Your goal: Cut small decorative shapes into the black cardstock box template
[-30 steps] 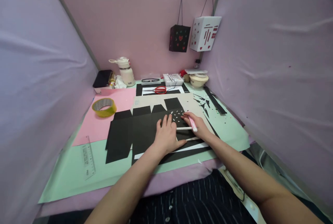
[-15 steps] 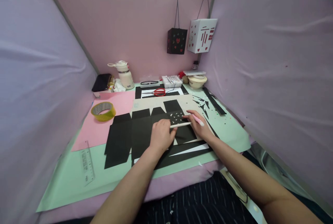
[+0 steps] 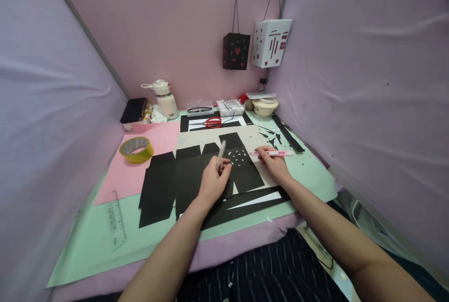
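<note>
A black paper cut-out [image 3: 182, 175] with several flaps lies flat on the table. Small white cuts mark its panel at the right. My left hand [image 3: 210, 182] rests on it, fingers closed round a white pencil [image 3: 220, 153] that points up and away. To the right, my right hand [image 3: 275, 164] sits at the panel's right edge and grips a pink craft knife [image 3: 277, 153], held level.
A yellow tape roll [image 3: 136, 148] sits on pink paper [image 3: 161, 138] at the left. A clear ruler [image 3: 115, 220] lies on the green mat [image 3: 105, 246]. Red scissors [image 3: 212, 122], a marker box [image 3: 229, 106], a bowl [image 3: 264, 106] and a white bottle [image 3: 164, 99] line the back. Two paper lanterns [image 3: 256, 50] hang above.
My left hand has gone from lying flat on the black paper to closing on the white pencil and lifting it upright. My right hand has turned the pink knife level.
</note>
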Demonstrator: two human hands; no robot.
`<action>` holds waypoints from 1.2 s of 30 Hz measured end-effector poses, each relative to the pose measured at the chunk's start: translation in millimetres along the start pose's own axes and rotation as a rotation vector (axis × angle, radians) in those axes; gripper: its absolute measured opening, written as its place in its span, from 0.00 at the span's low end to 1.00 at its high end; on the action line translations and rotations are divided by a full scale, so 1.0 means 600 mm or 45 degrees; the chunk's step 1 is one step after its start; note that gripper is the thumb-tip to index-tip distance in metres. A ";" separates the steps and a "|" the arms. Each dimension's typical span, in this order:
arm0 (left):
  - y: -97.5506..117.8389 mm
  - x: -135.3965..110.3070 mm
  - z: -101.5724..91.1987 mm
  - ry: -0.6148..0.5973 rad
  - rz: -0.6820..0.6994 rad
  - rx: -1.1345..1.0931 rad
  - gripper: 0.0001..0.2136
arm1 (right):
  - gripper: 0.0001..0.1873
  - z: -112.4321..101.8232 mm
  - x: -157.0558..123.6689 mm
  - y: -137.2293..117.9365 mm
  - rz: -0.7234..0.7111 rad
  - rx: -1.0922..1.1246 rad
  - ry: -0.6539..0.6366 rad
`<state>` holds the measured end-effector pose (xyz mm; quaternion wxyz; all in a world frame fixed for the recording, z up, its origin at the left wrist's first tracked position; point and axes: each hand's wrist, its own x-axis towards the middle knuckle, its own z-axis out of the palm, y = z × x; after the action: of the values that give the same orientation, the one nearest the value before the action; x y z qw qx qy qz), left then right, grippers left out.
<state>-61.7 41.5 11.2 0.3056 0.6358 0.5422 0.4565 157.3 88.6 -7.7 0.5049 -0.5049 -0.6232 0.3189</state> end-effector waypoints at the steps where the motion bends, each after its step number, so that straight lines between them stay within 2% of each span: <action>1: 0.000 0.001 0.001 0.012 -0.055 -0.159 0.08 | 0.18 -0.007 0.006 0.002 -0.034 -0.022 0.010; 3: 0.000 0.005 0.003 0.038 -0.217 -0.520 0.09 | 0.17 -0.026 0.021 0.007 -0.149 -0.124 0.030; 5: 0.000 0.009 0.003 0.039 -0.377 -0.819 0.10 | 0.15 -0.047 0.038 0.014 -0.311 -0.353 0.028; 7: 0.003 0.013 0.001 0.015 -0.477 -0.992 0.09 | 0.15 -0.064 0.053 0.023 -0.413 -0.632 -0.081; 10: 0.008 0.014 -0.004 -0.030 -0.551 -1.060 0.09 | 0.17 -0.072 0.074 0.038 -0.484 -0.975 -0.251; 13: 0.010 0.013 -0.007 -0.093 -0.618 -1.100 0.08 | 0.19 -0.059 0.091 0.047 -0.538 -1.154 -0.329; 17: 0.009 0.010 -0.008 -0.233 -0.659 -1.114 0.09 | 0.17 -0.037 0.107 0.048 -0.538 -1.233 -0.352; 19: 0.009 0.007 -0.007 -0.293 -0.640 -1.094 0.10 | 0.18 -0.030 0.106 0.038 -0.535 -1.260 -0.301; 23: 0.015 0.000 -0.001 -0.443 -0.625 -0.977 0.12 | 0.23 -0.010 0.073 -0.009 -0.602 -1.094 -0.103; 24: 0.016 -0.002 0.000 -0.505 -0.624 -0.943 0.12 | 0.25 -0.001 0.059 -0.023 -0.655 -1.000 -0.145; 27: 0.020 -0.011 0.005 -0.725 -0.594 -0.867 0.14 | 0.25 0.030 0.016 -0.052 -0.829 -0.825 -0.443; 29: 0.022 -0.018 0.007 -0.869 -0.566 -0.853 0.16 | 0.20 0.044 -0.003 -0.055 -0.892 -0.791 -0.492; 32: 0.026 -0.032 0.014 -1.022 -0.474 -0.851 0.20 | 0.14 0.044 -0.010 -0.040 -0.794 -0.661 -0.307; 34: 0.034 -0.043 0.021 -1.020 -0.351 -0.720 0.19 | 0.10 0.034 -0.007 -0.028 -0.608 -0.533 -0.089; 36: 0.051 -0.052 0.027 -0.944 -0.198 -0.451 0.14 | 0.10 0.023 -0.003 -0.021 -0.393 -0.377 0.094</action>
<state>-34.1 5.8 24.1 0.6182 0.6519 0.3551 0.2583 140.5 85.0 -1.0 0.4907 -0.4833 -0.7143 0.1242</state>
